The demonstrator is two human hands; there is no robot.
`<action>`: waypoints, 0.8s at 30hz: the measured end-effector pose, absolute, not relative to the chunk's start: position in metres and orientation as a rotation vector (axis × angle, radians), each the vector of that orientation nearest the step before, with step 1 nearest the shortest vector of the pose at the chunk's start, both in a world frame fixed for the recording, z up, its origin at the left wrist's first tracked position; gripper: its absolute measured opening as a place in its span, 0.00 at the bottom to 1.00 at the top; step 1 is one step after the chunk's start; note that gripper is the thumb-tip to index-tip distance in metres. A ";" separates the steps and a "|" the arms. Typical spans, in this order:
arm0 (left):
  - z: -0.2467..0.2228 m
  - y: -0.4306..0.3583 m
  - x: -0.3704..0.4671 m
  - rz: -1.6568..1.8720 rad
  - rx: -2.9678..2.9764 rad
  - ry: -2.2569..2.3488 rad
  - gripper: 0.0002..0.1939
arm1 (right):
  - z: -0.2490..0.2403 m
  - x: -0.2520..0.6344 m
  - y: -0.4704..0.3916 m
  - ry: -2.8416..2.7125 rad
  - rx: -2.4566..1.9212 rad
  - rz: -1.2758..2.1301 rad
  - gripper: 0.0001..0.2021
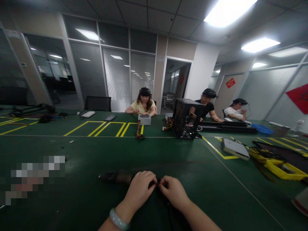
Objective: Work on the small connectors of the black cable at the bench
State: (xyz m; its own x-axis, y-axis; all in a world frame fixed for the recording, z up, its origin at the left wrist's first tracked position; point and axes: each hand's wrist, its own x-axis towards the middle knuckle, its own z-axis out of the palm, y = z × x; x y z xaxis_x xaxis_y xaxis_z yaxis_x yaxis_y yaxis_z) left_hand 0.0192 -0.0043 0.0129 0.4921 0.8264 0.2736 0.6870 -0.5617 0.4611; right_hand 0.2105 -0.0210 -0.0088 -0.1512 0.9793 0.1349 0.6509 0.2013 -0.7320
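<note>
A dark, long-bodied electric screwdriver [117, 177] lies on the green table, its narrow tip pointing left. My left hand [142, 186] is closed over its right end, the fingers curled and a bracelet on the wrist. Close beside it, my right hand [173, 190] is closed in a pinch, its fingertips nearly meeting those of the left at a small dark piece. A thin black cable [168, 211] runs down from there toward the table's near edge. The fingers hide most of the point where the cable and the screwdriver's end meet.
Ahead stands a black computer case [185, 118]. A grey power supply unit [144, 119] with bundled wires sits before a person across the table. Two more people sit farther right. A flat silver box [235, 148] and a yellow tray [286, 170] lie at right.
</note>
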 end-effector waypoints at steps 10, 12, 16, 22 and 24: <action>0.015 -0.004 0.022 0.662 2.453 1.317 0.04 | -0.012 0.214 -0.019 -1.856 -1.478 0.783 0.04; 0.014 -0.004 0.021 0.679 2.463 1.300 0.04 | -0.013 0.214 -0.018 -1.863 -1.474 0.765 0.04; 0.012 -0.005 0.019 0.693 2.472 1.275 0.04 | -0.013 0.214 -0.018 -1.872 -1.469 0.749 0.04; 0.013 -0.006 0.021 0.679 2.489 1.290 0.05 | -0.011 0.215 -0.019 -1.896 -1.486 0.754 0.04; 0.014 -0.005 0.022 0.669 2.480 1.332 0.05 | -0.011 0.216 -0.019 -1.893 -1.485 0.752 0.05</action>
